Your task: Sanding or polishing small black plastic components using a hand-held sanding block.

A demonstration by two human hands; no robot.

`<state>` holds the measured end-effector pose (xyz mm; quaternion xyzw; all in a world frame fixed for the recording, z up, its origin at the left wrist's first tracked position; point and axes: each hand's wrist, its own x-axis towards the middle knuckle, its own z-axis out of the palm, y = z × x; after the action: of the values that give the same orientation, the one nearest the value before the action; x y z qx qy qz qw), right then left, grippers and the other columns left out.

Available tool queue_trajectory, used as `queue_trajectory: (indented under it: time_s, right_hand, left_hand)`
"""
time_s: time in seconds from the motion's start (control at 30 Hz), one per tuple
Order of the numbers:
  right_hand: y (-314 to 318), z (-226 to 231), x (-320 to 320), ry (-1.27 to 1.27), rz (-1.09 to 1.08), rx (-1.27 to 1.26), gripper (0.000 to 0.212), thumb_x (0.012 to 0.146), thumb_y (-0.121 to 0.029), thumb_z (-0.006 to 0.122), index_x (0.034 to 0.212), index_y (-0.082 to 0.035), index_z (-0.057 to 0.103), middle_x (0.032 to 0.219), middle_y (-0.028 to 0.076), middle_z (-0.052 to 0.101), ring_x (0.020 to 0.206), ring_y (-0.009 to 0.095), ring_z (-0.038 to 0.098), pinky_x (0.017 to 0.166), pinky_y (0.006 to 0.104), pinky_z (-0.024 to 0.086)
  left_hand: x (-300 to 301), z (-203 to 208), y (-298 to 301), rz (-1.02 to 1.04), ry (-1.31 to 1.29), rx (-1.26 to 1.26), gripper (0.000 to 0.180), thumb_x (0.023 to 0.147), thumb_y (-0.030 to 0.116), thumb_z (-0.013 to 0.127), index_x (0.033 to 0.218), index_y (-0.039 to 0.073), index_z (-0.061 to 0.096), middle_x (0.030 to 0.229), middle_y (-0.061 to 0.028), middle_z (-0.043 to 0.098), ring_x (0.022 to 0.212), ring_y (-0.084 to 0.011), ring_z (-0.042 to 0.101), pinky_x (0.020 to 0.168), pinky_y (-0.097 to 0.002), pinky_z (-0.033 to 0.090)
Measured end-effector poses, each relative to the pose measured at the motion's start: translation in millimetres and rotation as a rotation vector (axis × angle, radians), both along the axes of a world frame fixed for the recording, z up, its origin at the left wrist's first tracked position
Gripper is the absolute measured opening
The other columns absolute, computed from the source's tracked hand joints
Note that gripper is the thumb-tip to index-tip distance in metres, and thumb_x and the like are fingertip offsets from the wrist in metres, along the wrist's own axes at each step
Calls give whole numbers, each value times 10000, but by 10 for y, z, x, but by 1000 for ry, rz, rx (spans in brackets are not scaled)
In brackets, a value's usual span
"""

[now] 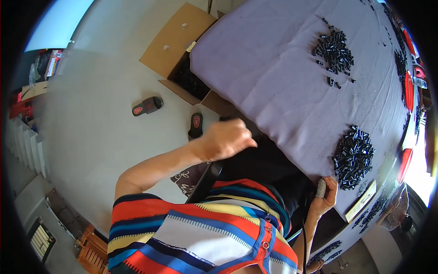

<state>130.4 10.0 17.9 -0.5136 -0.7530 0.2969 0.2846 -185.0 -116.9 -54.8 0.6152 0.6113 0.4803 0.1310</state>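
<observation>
My left hand (226, 139) is raised over the gap between my lap and the table edge, its fingers curled closed. It is slightly blurred, and whatever it may hold is hidden. At the near table edge, my right hand (326, 197) has its fingers bent closed, with a grey wrap (321, 188) around one digit. Anything between those fingers is too small or covered to make out. Just beyond this hand lies a heap of small black cylindrical parts (354, 157). A second, looser pile of similar black parts (335, 51) sits farther off on the purple cloth-covered table (264, 59).
An open cardboard box (178, 39) with dark contents stands against the table's left side. Two dark slippers (148, 106) lie on the floor. Right of the near heap is a pale flat strip (361, 201), with more black parts (376, 212) scattered past it. Red items (409, 93) line the far right.
</observation>
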Motion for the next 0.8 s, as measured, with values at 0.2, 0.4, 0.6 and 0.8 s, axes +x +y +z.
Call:
queue_trajectory:
  time_s: [0.2,0.4,0.6,0.8]
  right_hand:
    - [-164,234,24,-100,397,-282,144,651,60,647,786,16,624,828,129,660,760,220,645,683,285,488]
    - [-355,153,502,65,-123,-211,188,800,88,490,923,12,610,907,74,631,836,133,584,779,262,469]
    - [-943,-81,1051,86,-416,-766,262,915,-13,488,1160,2,581,1109,69,612,1034,160,564,914,267,428]
    - [-807,-577,1221,-290,-1033,-1306,480,918,-409,542,1227,-43,555,1148,136,607,1000,212,603,852,307,491]
  left_hand:
    - [-741,-838,-291,186,280,-418,106,782,172,657,849,95,627,820,-59,579,716,-285,621,587,-392,506]
    - [-1282,-1962,-132,89,464,-708,248,800,139,573,1025,55,635,1131,-161,618,1007,-297,608,728,-402,513]
    - [-1377,-2453,-125,-88,562,-684,291,835,174,579,1096,48,598,1205,-217,555,1121,-336,532,844,-405,470]
    - [-1444,-2455,-125,-87,531,-729,288,836,170,578,1095,44,598,1194,-219,558,1111,-339,535,840,-407,471]
